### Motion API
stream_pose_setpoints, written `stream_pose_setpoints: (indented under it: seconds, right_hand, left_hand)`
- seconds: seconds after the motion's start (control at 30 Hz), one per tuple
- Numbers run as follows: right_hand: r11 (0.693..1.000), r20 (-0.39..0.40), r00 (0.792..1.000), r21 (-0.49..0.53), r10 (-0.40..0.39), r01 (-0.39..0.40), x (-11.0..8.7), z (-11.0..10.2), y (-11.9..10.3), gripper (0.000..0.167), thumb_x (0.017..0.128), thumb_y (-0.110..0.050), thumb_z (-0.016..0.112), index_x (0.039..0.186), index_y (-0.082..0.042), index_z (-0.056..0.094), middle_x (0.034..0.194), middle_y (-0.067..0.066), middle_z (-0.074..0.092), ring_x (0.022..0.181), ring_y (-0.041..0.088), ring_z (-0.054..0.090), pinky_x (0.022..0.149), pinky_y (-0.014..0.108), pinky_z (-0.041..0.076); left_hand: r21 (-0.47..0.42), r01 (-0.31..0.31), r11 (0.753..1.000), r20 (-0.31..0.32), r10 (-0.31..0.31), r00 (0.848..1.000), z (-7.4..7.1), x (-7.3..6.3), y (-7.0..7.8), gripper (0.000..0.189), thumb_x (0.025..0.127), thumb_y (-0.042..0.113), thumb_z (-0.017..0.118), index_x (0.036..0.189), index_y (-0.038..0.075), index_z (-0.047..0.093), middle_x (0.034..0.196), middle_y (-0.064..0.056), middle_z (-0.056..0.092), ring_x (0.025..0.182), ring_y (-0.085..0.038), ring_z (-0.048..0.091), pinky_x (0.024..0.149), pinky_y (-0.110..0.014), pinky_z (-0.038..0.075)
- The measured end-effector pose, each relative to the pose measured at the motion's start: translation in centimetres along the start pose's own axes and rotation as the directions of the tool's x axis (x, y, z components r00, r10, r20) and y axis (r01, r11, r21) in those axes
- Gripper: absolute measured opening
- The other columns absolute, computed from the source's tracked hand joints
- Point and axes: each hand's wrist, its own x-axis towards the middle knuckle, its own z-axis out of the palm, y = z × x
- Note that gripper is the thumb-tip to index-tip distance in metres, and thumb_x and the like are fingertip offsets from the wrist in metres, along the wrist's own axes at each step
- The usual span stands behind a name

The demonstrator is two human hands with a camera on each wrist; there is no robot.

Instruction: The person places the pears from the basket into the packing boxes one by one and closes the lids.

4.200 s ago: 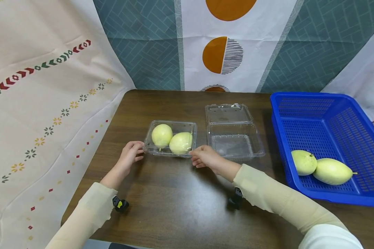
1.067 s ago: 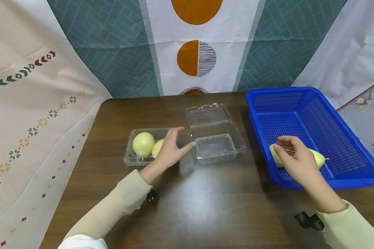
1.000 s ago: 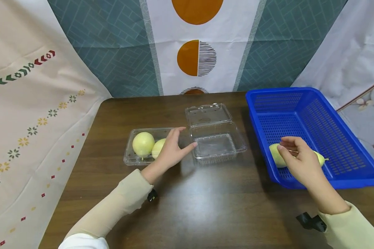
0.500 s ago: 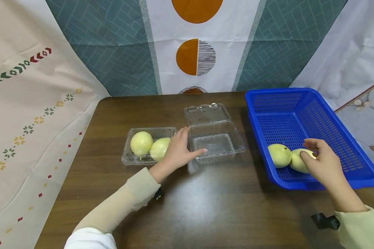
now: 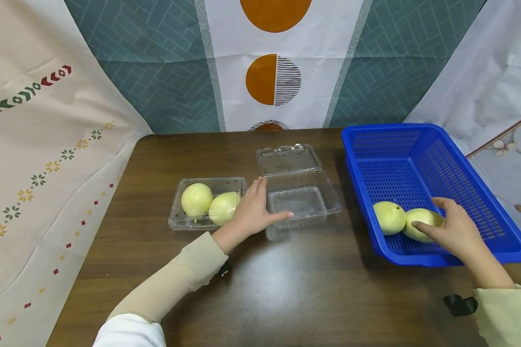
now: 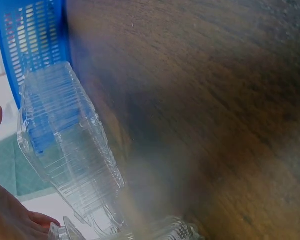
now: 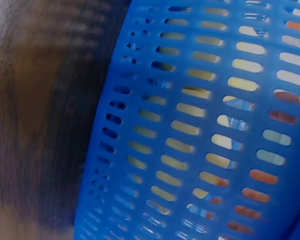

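Note:
Two pale yellow-green melons sit in the blue basket [image 5: 514, 231]: a round melon [image 5: 389, 218] at the left and a longer melon [image 5: 421, 225] beside it. My right hand [image 5: 458, 230] reaches over the basket's near edge, thumb and fingers spread around the longer melon. My left hand [image 5: 256, 209] is at the left side of an open clear plastic clamshell [image 5: 306, 200], fingertips close to its left rim and thumb stretched along its front. The clamshell holds nothing. In the left wrist view the left thumb and fingers show beside the clamshell [image 6: 65, 135].
Left of the open clamshell, a second clear clamshell [image 5: 175, 222] holds two more melons, a rounder melon [image 5: 197, 199] and a longer melon [image 5: 224, 208]. All stand on a dark wooden table [image 5: 286, 289], with patterned cloth behind and to the left.
Both hands have left the filled clamshell seen earlier. My right hand has moved into the basket, then rightward to the longer melon, spreading its fingers. My left hand has shifted right to the open clamshell.

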Motion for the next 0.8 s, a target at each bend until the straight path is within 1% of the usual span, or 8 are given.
stream_pose_setpoints:
  seconds: [0.17,0.37,0.5,0.7,0.77,0.8]
  right_hand:
    - [0.998,0.022,0.999,-0.051,0.037,-0.035,0.2,0.0,0.3,0.095,0.086,-0.042,0.068,0.137,0.024,0.021,0.128,0.05,0.029,0.113,0.063,0.03,0.082,0.069,0.033]
    - [0.988,0.051,0.993,-0.119,0.107,-0.1,0.4,0.1,0.3,0.108,0.08,-0.052,0.07,0.137,0.025,0.019,0.124,0.052,0.029,0.109,0.064,0.03,0.079,0.07,0.035]
    - [0.983,0.095,0.988,-0.151,0.124,-0.108,0.5,0.1,0.2,0.112,0.078,-0.053,0.07,0.135,0.028,0.017,0.118,0.053,0.03,0.101,0.065,0.034,0.073,0.066,0.038]
    - [0.969,0.158,0.972,-0.202,0.176,-0.143,0.8,-0.1,0.2,0.119,0.077,-0.058,0.068,0.134,0.029,0.012,0.115,0.054,0.029,0.098,0.065,0.034,0.069,0.065,0.039]
    - [0.965,0.17,0.968,-0.217,0.186,-0.148,0.8,-0.2,0.2,0.118,0.077,-0.06,0.067,0.134,0.029,0.014,0.113,0.053,0.03,0.096,0.064,0.035,0.067,0.063,0.039]
    - [0.963,0.172,0.967,-0.225,0.187,-0.146,0.8,-0.2,0.3,0.116,0.076,-0.06,0.067,0.133,0.029,0.018,0.11,0.052,0.032,0.095,0.063,0.037,0.065,0.062,0.039]
  left_hand:
    - [0.043,0.014,0.999,0.034,-0.015,0.999,0.2,0.1,0.1,0.122,0.07,0.076,0.062,0.15,-0.004,0.015,0.157,-0.02,0.017,0.144,-0.033,0.019,0.114,-0.045,0.026]
    - [-0.009,0.03,1.0,0.069,-0.029,0.997,0.2,0.2,0.4,0.123,0.071,0.072,0.065,0.151,-0.004,0.009,0.158,-0.021,0.011,0.145,-0.034,0.014,0.114,-0.045,0.023]
    - [-0.026,0.045,0.999,0.087,-0.042,0.995,0.5,0.2,0.4,0.125,0.071,0.071,0.066,0.151,-0.003,0.005,0.158,-0.022,0.007,0.145,-0.034,0.011,0.114,-0.046,0.024]
    - [0.035,0.033,0.999,0.111,-0.036,0.993,1.0,0.3,0.3,0.126,0.072,0.075,0.061,0.15,-0.005,0.001,0.158,-0.023,0.002,0.146,-0.034,0.007,0.115,-0.044,0.023]
    - [0.039,0.028,0.999,0.105,-0.032,0.994,1.1,0.3,0.3,0.125,0.073,0.074,0.06,0.15,-0.006,0.002,0.157,-0.024,0.001,0.146,-0.034,0.006,0.115,-0.044,0.021]
    - [0.034,0.03,0.999,0.102,-0.033,0.994,1.1,0.3,0.3,0.125,0.074,0.073,0.061,0.15,-0.007,0.002,0.157,-0.024,0.001,0.146,-0.035,0.006,0.115,-0.044,0.021]
